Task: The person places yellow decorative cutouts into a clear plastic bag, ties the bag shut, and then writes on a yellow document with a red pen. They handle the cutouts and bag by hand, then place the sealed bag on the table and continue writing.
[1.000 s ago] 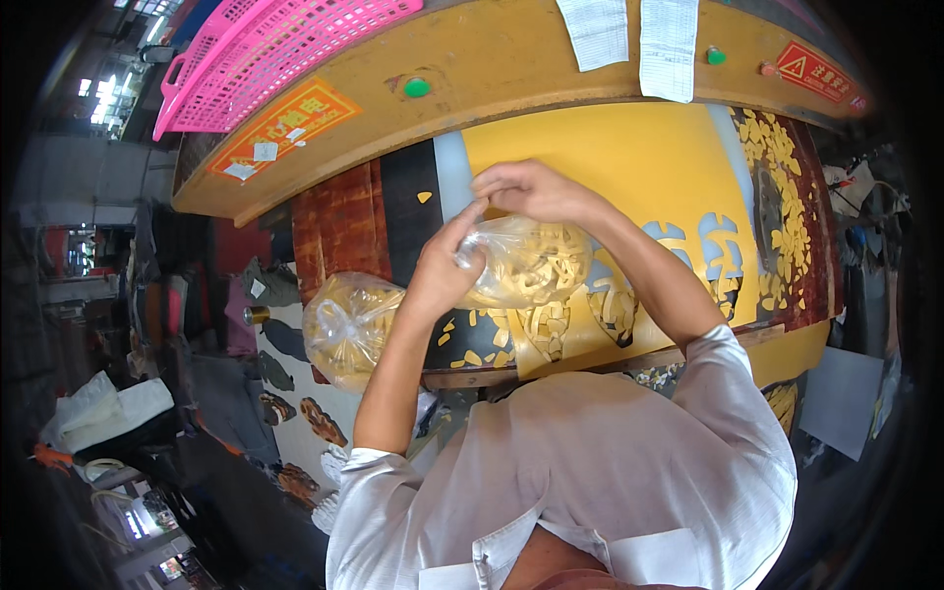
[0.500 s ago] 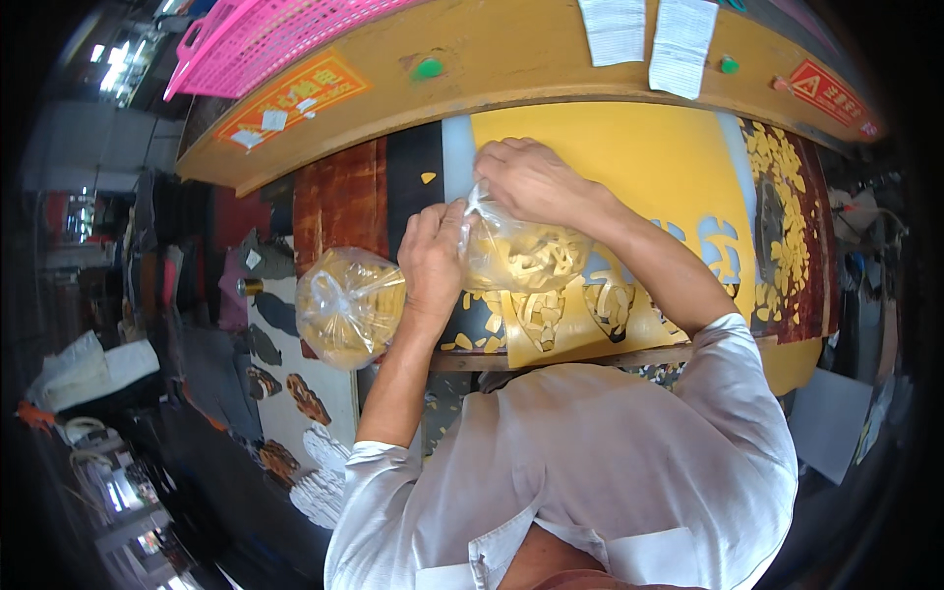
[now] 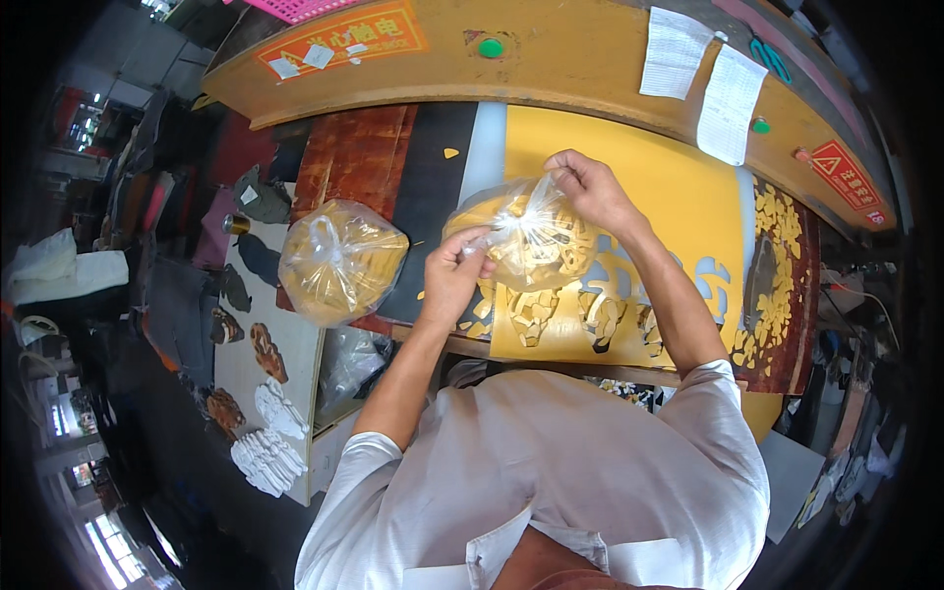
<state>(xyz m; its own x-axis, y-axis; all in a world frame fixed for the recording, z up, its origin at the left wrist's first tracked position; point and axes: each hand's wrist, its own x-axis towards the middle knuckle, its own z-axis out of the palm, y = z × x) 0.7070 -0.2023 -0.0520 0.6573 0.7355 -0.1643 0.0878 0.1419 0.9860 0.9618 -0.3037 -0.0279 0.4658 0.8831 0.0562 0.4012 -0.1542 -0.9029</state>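
Observation:
A clear plastic bag [image 3: 539, 258] full of yellow cut pieces sits on the work table, its neck gathered into a knot at the top. My left hand [image 3: 455, 277] pinches one end of the knotted plastic at the bag's near left side. Beyond the knot, my right hand [image 3: 593, 193] is closed on the other end and pulls it up and to the right. A second tied plastic bag [image 3: 344, 280] of yellow pieces stands to the left, apart from my hands. Under and beside the bag in my hands lies a yellow sheet [image 3: 629, 157] with cut-out shapes along its near side.
Loose yellow scraps [image 3: 777, 256] cover the table's right end. A yellow-brown machine beam [image 3: 570, 59] with green buttons and pinned papers spans the far side. On the left, a pale side board [image 3: 285, 344] bears dark, brown and white cut pieces. A pink basket [image 3: 295, 8] sits at the top.
My hands have spread apart, drawing the bag's neck into a tight knot; the right hand has moved rightward. The whole view has shifted and turned slightly.

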